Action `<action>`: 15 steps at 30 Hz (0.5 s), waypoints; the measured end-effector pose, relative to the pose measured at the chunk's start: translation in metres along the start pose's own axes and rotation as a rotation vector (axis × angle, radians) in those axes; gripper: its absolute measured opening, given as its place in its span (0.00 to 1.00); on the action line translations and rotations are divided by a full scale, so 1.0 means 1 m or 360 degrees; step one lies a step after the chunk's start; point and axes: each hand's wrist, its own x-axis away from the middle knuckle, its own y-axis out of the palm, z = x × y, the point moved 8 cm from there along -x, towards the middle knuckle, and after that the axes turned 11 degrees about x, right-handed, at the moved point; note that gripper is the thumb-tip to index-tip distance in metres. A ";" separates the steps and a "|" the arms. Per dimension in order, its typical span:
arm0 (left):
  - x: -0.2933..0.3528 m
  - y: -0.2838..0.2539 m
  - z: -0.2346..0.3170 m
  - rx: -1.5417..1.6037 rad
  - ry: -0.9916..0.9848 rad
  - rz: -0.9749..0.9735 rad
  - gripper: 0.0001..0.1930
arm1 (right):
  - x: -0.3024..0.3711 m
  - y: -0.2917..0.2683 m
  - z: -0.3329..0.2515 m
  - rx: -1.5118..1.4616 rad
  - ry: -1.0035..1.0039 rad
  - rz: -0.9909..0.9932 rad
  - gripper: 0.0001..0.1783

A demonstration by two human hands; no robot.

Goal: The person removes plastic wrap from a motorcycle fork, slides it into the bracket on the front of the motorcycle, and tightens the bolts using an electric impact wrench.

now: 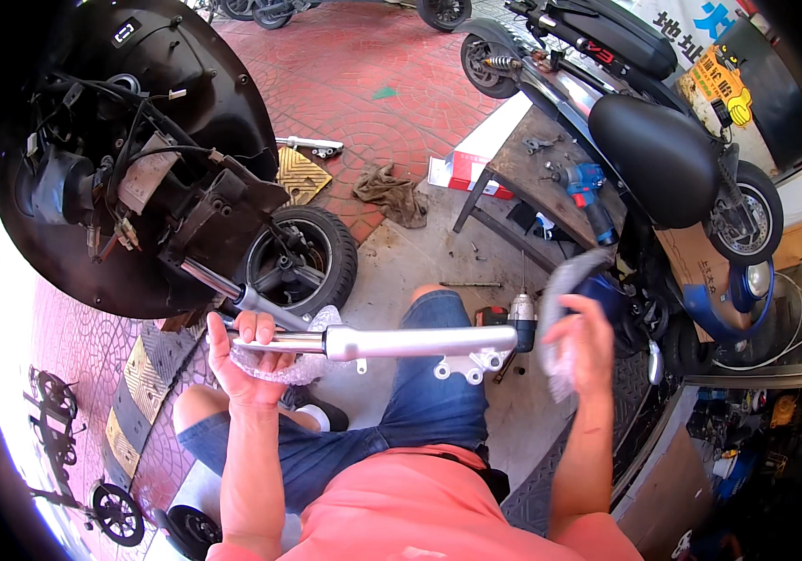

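Note:
A silver fork leg (420, 342) lies level across my lap, its bracket with bolt holes at the right end. My left hand (253, 358) is closed round the thinner polished tube at its left end. Crumpled bubble wrap (300, 371) hangs beneath that tube, beside my left fingers. Apart from the fork leg, to its right, my right hand (588, 348) grips a long strip of bubble wrap (565, 279), blurred by motion. Beyond my left hand, another fork leg (253, 301) is fitted on a partly stripped scooter front (153, 178), next to its wheel (337, 271).
On a low bench (537, 154) at the right sits a blue cordless drill (590, 201). Another power drill (522, 318) stands on the floor past my knee. A brown rag (392, 194) lies ahead. A scooter with a black seat (653, 159) stands at the far right.

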 end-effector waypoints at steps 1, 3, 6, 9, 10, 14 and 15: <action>-0.004 0.002 -0.002 -0.0017 -0.0010 -0.0019 0.29 | -0.001 0.044 -0.008 -0.0105 0.0112 -0.0356 0.25; -0.008 0.002 -0.005 -0.0082 0.0032 0.0041 0.29 | 0.010 0.097 0.004 -0.0464 0.0295 -0.0623 0.22; -0.014 -0.021 0.002 -0.0062 -0.0038 0.0267 0.27 | 0.031 0.134 0.014 -0.0411 0.0367 -0.0813 0.21; -0.014 -0.063 -0.007 -0.0192 -0.0105 0.0762 0.22 | 0.045 0.142 0.034 -0.0241 0.0224 -0.0706 0.21; -0.011 -0.074 -0.016 -0.0276 -0.0185 0.0888 0.20 | 0.047 0.143 0.043 -0.0202 0.0220 -0.0656 0.20; -0.003 -0.104 -0.049 -0.0585 -0.0404 0.1025 0.16 | 0.048 0.134 0.070 -0.0043 0.0243 -0.0561 0.19; -0.002 -0.111 -0.053 -0.0610 -0.0454 0.1039 0.16 | 0.048 0.132 0.076 -0.0025 0.0252 -0.0546 0.19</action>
